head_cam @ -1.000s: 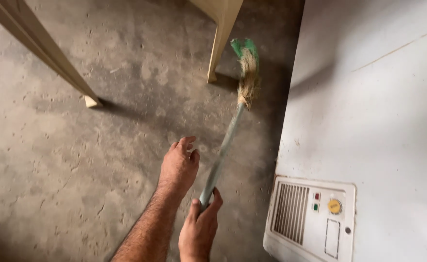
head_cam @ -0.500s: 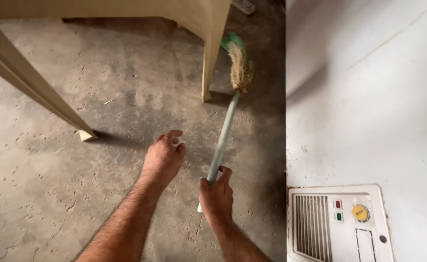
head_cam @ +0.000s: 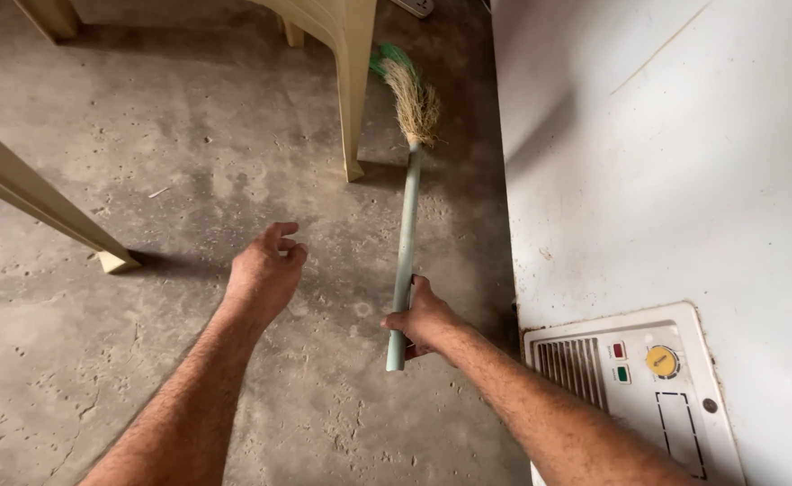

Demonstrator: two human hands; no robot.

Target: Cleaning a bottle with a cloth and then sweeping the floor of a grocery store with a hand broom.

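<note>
Cutting off at the top edge: the chair [head_cam: 351, 81], showing only pale legs, one foot standing just left of the bristles. Another pale leg [head_cam: 45, 211] slanting in from the left edge, its top out of frame. Running off the right and bottom edges: the white appliance [head_cam: 675, 180], its vent panel [head_cam: 634, 378] with small lights and a yellow knob only partly showing. Hiding part of the lower handle: the right hand [head_cam: 423, 319], fingers wrapped closed around the broom [head_cam: 407, 225] near its near end, a short stub of handle poking out below the fist. Lying along a near-to-far axis, almost upright in the frame and leaning slightly right toward the far end: the pale green handle, bristle head pointing far, straw tuft and green binding pressing the concrete floor [head_cam: 144, 162] between chair leg and appliance. Hovering left of the handle, apart from it: the left hand [head_cam: 265, 270], fingers loosely curled, holding nothing.
</note>
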